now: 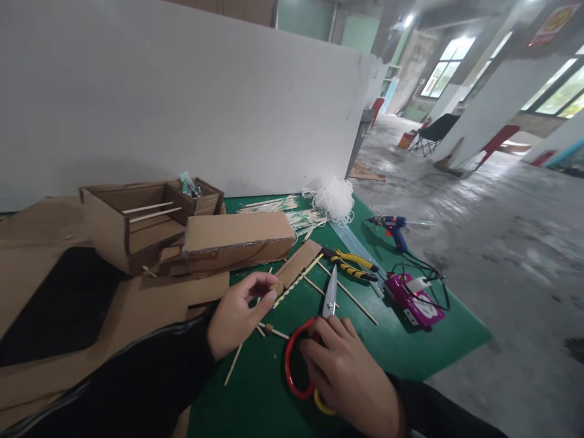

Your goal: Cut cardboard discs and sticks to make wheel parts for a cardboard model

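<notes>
Between the thumb and fingers of my left hand [244, 310] is a small round piece of cardboard [276, 287]. My right hand [349, 371] is curled over the handles of a pair of scissors [330, 295], whose blades point away from me and look closed. One handle loop is red, and part of a yellow one shows below. Just past my left fingertips lie a cardboard strip [298, 261] and a striped yellow stick [298, 281]. Thin wooden sticks [349, 293] lie around the scissors. Near my left wrist, one stick carries a small brown piece [269, 328].
Yellow-black pliers [353, 264] lie beyond the scissors. A purple power strip [415, 301] and a blue glue gun [391, 228] with a cable sit at the right edge. Cardboard boxes [241, 240] stand at the left, and a white string bundle [333, 199] lies at the back.
</notes>
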Motion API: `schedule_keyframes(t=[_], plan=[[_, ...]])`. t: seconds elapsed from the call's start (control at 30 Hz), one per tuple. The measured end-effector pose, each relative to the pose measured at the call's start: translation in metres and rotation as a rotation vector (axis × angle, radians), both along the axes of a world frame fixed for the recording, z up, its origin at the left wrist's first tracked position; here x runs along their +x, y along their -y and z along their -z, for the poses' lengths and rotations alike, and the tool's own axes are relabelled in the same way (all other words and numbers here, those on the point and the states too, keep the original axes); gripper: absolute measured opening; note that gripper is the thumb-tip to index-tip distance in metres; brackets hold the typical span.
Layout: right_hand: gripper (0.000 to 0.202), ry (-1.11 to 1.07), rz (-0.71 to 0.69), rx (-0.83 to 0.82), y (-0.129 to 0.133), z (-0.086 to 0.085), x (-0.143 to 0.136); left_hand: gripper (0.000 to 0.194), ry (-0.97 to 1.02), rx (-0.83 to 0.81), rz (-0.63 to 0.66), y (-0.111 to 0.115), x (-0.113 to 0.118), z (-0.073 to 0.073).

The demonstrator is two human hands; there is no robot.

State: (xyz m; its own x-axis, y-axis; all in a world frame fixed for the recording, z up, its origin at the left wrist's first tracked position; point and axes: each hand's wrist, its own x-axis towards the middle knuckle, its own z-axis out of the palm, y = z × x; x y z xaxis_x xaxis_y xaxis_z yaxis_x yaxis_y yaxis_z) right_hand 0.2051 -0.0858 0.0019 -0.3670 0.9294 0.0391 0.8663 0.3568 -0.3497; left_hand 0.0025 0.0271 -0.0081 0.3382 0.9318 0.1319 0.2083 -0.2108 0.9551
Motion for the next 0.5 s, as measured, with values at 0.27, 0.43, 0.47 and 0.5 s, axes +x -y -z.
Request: schedule_keyframes(t=[0.27, 0.43, 0.47, 0.5], plan=[[0.048, -0.035, -0.152, -0.146, 0.008, -0.009, 0.015, 0.02, -0.02, 0.024, 0.008, 0.001, -0.001, -0.001], [0.035, 0.098, -0.236, -0.143, 0.003, -0.011, 0.017, 0.019, -0.036, 0.048, 0.019, 0.0, -0.001, 0.0], [0.03, 0.129, -0.257, -0.128, 0.002, -0.012, 0.016, 0.018, -0.037, 0.053, 0.021, 0.0, -0.001, 0.0], [0.027, 0.157, -0.282, -0.107, 0.0, -0.012, 0.015, 0.018, -0.037, 0.058, 0.023, 0.0, -0.001, 0.001]])
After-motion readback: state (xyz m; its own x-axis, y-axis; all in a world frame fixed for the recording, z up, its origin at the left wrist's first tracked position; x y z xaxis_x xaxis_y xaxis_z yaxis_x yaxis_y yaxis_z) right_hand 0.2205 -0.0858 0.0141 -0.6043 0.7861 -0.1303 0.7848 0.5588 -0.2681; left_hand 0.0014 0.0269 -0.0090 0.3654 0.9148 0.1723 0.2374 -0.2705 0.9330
